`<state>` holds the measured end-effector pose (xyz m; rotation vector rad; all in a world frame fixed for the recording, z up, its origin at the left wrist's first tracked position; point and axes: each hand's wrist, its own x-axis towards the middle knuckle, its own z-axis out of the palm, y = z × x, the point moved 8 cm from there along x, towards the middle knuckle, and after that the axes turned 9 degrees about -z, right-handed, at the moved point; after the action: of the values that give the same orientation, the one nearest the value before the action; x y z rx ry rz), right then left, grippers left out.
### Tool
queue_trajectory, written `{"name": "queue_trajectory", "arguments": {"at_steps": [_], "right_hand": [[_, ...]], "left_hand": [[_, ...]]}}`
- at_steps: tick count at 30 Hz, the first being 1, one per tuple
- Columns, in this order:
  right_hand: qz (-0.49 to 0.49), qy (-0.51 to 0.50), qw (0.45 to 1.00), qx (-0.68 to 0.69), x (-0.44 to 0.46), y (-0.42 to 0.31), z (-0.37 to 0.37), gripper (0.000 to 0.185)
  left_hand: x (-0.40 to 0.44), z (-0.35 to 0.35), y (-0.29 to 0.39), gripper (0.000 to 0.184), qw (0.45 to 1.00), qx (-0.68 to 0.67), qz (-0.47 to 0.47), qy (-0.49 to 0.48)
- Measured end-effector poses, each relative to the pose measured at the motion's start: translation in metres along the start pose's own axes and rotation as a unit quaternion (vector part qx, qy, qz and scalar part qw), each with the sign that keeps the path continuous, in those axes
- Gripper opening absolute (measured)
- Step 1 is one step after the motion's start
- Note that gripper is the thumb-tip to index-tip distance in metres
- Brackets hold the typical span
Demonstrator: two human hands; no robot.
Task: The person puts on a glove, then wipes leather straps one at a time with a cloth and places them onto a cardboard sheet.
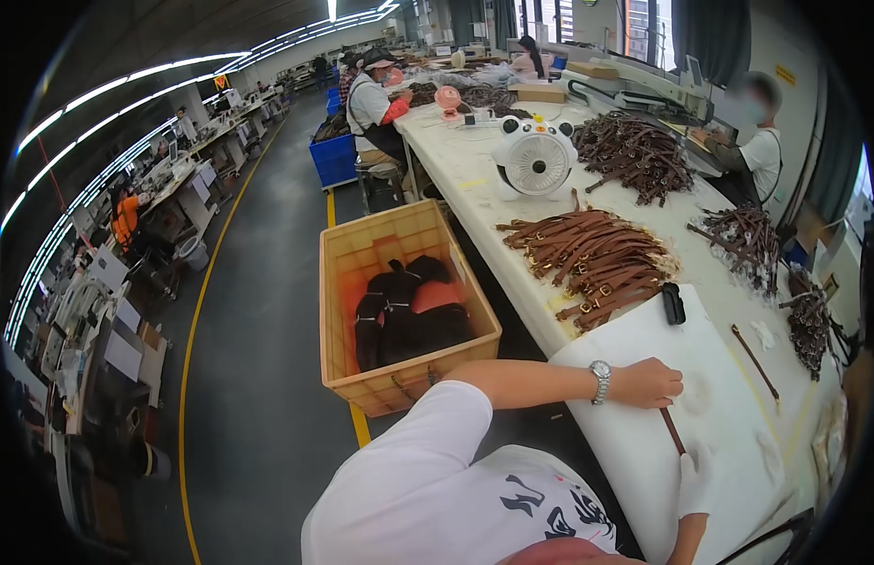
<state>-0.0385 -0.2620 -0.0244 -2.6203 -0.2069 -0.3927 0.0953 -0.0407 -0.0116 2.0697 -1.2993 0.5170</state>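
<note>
My left hand (647,383), with a watch on its wrist, is closed on one end of a thin brown leather strap (674,431) over a white sheet (614,363) on the table. At the strap's other end is my right hand (696,482) in a white glove, its fingers closed around it. Beyond my left hand lies a small black object (673,304) whose kind I cannot make out. A second brown strap (755,365) rests apart on the table's far side. To the left of the sheet is a pile of brown buckled straps (592,259).
A panda-faced fan (537,162) stands on the long table (475,193), near further strap bundles (630,155). Beside the table on the floor, a yellow crate (411,367) holds dark bundles. Co-workers (373,105) sit along the table; another person (759,141) is across it.
</note>
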Motion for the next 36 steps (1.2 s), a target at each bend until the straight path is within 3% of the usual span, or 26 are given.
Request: {"name": "queue_trajectory", "arguments": {"at_steps": [2, 5, 7, 11, 13, 20, 26, 29, 32, 34, 36], "right_hand": [[0.022, -0.057, 0.998, -0.004, 0.005, -0.003, 0.012, 0.035], [0.011, -0.040, 0.999, 0.010, 0.000, 0.015, 0.026, 0.035], [0.021, 0.032, 0.997, 0.071, -0.007, 0.038, 0.034, 0.034], [0.042, 0.007, 0.995, 0.085, -0.003, 0.044, 0.031, 0.035], [-0.126, 0.083, 0.988, 0.020, -0.001, -0.008, 0.006, 0.023], [-0.146, 0.074, 0.986, -0.019, 0.003, -0.022, -0.003, 0.021], [-0.169, 0.048, 0.983, -0.056, 0.014, -0.065, -0.023, 0.020], [-0.131, 0.010, 0.989, -0.064, 0.008, -0.040, -0.008, 0.020], [-0.086, 0.053, 0.994, 0.037, 0.000, 0.015, 0.009, 0.025], [0.026, -0.019, 0.999, -0.007, -0.004, 0.045, 0.022, 0.031], [0.027, 0.041, 0.987, 0.151, -0.005, 0.040, 0.035, 0.029]], "left_hand": [[-0.001, 0.005, -0.001, 0.028, 1.000, 0.003, 0.001, -0.002], [0.000, 0.009, -0.001, 0.031, 1.000, 0.012, 0.001, -0.015], [0.000, 0.011, -0.001, 0.032, 1.000, -0.009, -0.001, -0.018], [-0.002, 0.010, 0.000, 0.037, 0.999, -0.041, -0.019, -0.026], [-0.003, 0.007, 0.003, 0.039, 0.997, -0.067, -0.024, -0.025], [-0.012, 0.002, 0.006, 0.037, 0.985, -0.172, -0.017, -0.018], [-0.012, 0.027, -0.001, 0.030, 0.989, -0.144, 0.003, -0.030], [-0.011, 0.025, -0.003, 0.028, 0.986, -0.161, -0.002, -0.040], [-0.011, 0.018, -0.004, 0.025, 0.983, -0.180, -0.011, -0.021], [-0.010, 0.007, -0.005, 0.025, 0.986, -0.161, -0.017, -0.032], [-0.009, 0.002, -0.001, 0.027, 0.987, -0.155, -0.013, -0.031]]}}
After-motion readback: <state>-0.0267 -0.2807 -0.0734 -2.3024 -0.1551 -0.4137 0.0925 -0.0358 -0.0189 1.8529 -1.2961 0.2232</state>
